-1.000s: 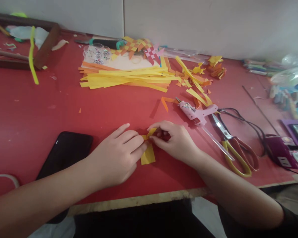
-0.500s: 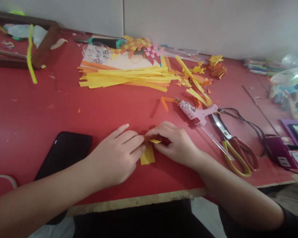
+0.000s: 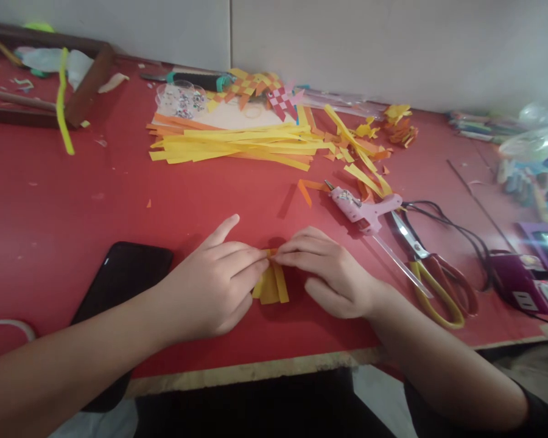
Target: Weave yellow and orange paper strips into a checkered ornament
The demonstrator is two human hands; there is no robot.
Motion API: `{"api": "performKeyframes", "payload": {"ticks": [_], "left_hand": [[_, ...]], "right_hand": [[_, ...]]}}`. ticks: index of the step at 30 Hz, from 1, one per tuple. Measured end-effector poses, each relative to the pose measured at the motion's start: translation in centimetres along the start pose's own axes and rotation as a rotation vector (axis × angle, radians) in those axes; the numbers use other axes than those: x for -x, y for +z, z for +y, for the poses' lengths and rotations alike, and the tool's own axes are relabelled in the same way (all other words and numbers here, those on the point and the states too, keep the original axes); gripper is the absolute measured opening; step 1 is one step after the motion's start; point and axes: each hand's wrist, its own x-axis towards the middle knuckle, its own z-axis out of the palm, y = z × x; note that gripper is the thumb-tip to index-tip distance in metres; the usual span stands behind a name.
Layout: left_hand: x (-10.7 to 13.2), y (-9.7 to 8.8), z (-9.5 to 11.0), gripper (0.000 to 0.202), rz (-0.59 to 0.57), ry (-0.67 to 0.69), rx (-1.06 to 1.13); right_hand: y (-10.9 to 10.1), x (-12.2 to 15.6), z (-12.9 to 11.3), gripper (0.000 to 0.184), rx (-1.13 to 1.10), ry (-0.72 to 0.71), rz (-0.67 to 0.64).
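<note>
Between my two hands is a small piece made of yellow paper strips (image 3: pixel 270 288), with a bit of orange showing at its top. My left hand (image 3: pixel 223 280) pinches its upper left side, the index finger stretched out away from the paper. On the other side my right hand (image 3: pixel 331 267) has its fingertips closed on the top edge. The strip ends hang loose toward me, spread like a fan. Fingertips hide the point where the strips meet.
Yellow paper strips (image 3: pixel 237 143) lie in a pile at the back. A pink glue gun (image 3: pixel 363 213) and scissors (image 3: pixel 420 252) rest to the right, near a purple box (image 3: pixel 514 277). A black phone (image 3: pixel 128 267) lies left, and a brown wooden tray (image 3: pixel 89 85) stands far left.
The strip that stuck out sideways toward my right hand now points down beside the other strip ends. My right fingers have flattened over the top, and my left index finger has lifted outward.
</note>
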Motion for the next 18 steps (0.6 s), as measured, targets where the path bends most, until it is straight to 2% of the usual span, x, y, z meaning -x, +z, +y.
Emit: {"api": "performKeyframes", "payload": {"ticks": [7,11,14,18], "left_hand": [[-0.1,0.2,-0.2,0.033,-0.01,0.007,-0.003],[-0.1,-0.1,-0.2,0.032,-0.003,0.012,-0.002],[0.0,-0.2,-0.4,0.032,0.005,0.024,-0.005],[0.0,-0.2,-0.5,0.031,0.024,0.03,-0.013]], "right_hand": [[0.5,-0.1,0.0,0.028,0.014,-0.002,0.089],[0.7,-0.2,-0.1,0.022,0.03,0.005,0.097],[1.0,-0.3,0.0,0.012,0.073,0.049,0.101],[1.5,-0.2,0.4,0.011,0.128,0.097,0.107]]}}
